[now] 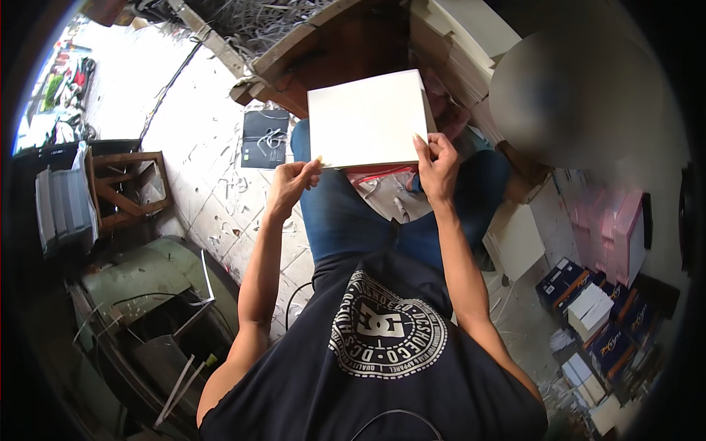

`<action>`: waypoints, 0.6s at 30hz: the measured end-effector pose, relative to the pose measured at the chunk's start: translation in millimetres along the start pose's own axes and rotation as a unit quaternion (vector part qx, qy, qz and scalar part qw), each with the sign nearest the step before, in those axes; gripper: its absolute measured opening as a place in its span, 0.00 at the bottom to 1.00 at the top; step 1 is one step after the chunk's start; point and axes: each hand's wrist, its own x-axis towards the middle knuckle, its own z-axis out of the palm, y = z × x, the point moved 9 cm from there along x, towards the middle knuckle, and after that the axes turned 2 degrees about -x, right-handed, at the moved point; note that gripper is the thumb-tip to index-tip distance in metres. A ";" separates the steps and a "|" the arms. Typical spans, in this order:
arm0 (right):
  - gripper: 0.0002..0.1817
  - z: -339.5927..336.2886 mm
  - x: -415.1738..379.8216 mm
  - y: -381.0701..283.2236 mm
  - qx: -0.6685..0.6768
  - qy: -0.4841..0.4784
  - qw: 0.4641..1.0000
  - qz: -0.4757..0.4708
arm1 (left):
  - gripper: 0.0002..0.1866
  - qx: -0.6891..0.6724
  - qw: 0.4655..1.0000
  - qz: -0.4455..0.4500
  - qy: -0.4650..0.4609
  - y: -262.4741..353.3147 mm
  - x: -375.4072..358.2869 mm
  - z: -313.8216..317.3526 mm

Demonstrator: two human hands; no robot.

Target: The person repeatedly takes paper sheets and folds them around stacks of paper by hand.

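Note:
A stack of white paper sheets (pixel 368 121) lies level above my knees, its corners toward me pinched by both hands. My left hand (pixel 296 180) closes thumb and fingers on the near left corner. On the near right corner, my right hand (pixel 439 163) grips with the thumb on top and fingers curled at the edge. How thick the stack is cannot be made out. Something red shows under the near edge of the paper, mostly hidden.
A wooden box frame (pixel 129 191) and a green machine (pixel 158 283) stand at left. Paper scraps litter the tiled floor (pixel 209 195), where a dark flat packet (pixel 265 138) lies. Paper piles (pixel 460 55) rise at back right; blue boxes (pixel 614 345) and pink stacks (pixel 607 228) are at right.

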 end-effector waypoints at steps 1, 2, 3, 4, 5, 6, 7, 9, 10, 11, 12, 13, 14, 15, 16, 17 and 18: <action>0.11 -2.0 1.2 1.2 -0.006 -0.002 1.000 0.006 | 0.24 -0.005 1.000 -0.003 0.009 -2.4 0.3 -0.1; 0.13 -7.5 3.9 -10.7 -0.102 0.030 0.992 -0.074 | 0.24 -0.014 1.000 -0.010 0.013 -4.9 -0.5 0.2; 0.15 -10.0 6.6 -30.0 -0.153 0.036 0.981 -0.117 | 0.24 -0.019 1.000 -0.017 0.014 -5.7 -0.3 0.4; 0.15 -10.0 8.7 -25.1 -0.152 0.036 0.981 -0.112 | 0.24 -0.023 1.000 -0.013 0.016 -6.1 -0.4 0.7; 0.16 -9.5 10.7 -19.4 -0.149 0.035 0.982 -0.107 | 0.24 -0.027 0.999 -0.008 0.020 -5.9 -0.2 0.5; 0.16 -9.2 11.2 -16.2 -0.139 0.029 0.984 -0.108 | 0.24 -0.029 0.999 -0.010 0.023 -6.1 -0.3 0.6; 0.16 -8.9 11.4 -13.4 -0.128 0.022 0.985 -0.109 | 0.24 -0.031 0.999 -0.012 0.026 -6.2 -1.0 0.6; 0.16 -8.2 12.4 -10.8 -0.118 0.014 0.986 -0.117 | 0.24 -0.034 0.999 -0.009 0.028 -5.4 -0.6 0.8; 0.16 -8.1 12.0 -10.0 -0.119 0.014 0.985 -0.122 | 0.24 -0.035 0.999 -0.005 0.024 -5.1 -0.7 0.8; 0.17 -8.3 10.7 -9.6 -0.119 0.014 0.985 -0.127 | 0.23 -0.035 0.999 -0.002 0.021 -4.9 -1.4 1.2; 0.16 -8.7 9.7 -9.8 -0.118 0.013 0.985 -0.129 | 0.23 -0.036 0.999 -0.003 0.020 -5.2 -1.7 1.4; 0.16 -9.1 9.3 -10.7 -0.117 0.013 0.984 -0.131 | 0.23 -0.037 0.999 -0.004 0.019 -5.1 -1.6 1.7; 0.16 -9.2 9.2 -11.7 -0.116 0.012 0.984 -0.133 | 0.23 -0.038 0.999 -0.005 0.018 -4.8 -1.4 1.9; 0.16 -9.1 8.8 -12.3 -0.113 0.012 0.984 -0.135 | 0.23 -0.039 0.999 -0.005 0.019 -4.5 -1.6 1.8; 0.16 -9.2 8.3 -12.8 -0.110 0.012 0.984 -0.137 | 0.23 -0.040 0.999 -0.004 0.019 -4.2 -2.0 1.9; 0.16 -9.5 8.2 -13.3 -0.107 0.012 0.984 -0.140 | 0.23 -0.042 0.999 -0.003 0.019 -3.6 -1.8 2.4; 0.16 -9.9 7.9 -13.8 -0.105 0.015 0.984 -0.144 | 0.23 -0.040 0.999 -0.005 0.020 -3.9 -1.5 2.7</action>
